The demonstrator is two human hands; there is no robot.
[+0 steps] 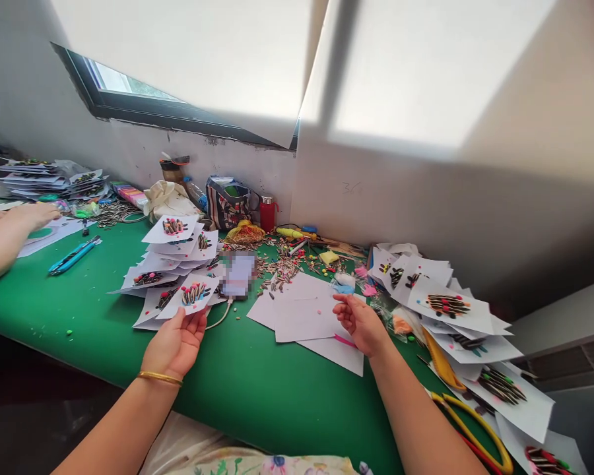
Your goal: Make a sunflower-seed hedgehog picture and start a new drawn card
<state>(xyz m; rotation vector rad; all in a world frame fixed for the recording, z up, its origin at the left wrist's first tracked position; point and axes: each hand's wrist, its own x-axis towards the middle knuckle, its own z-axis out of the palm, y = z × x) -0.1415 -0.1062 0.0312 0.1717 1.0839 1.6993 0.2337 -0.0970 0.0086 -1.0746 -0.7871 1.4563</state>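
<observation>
My left hand (175,343) grips the near edge of a white card (193,295) decorated with striped seeds and bits of coloured clay. The card rests against a leaning stack of similar cards (151,270). Over the right part of some blank white sheets (297,316) is my right hand (359,323), its fingers curled inward; whatever they hold, if anything, is hidden. Just beyond its fingertips lies a lump of blue clay (344,288). A small pink dot sits on the top sheet.
A charging phone (238,276) and scattered striped seeds (277,264) lie mid-table. Rightward are a spread card pile (455,307) and yellow-handled scissors (475,422). A red bottle (267,214) stands near the wall. Another person's arm (10,237) reaches in at left, near a blue cutter (74,256).
</observation>
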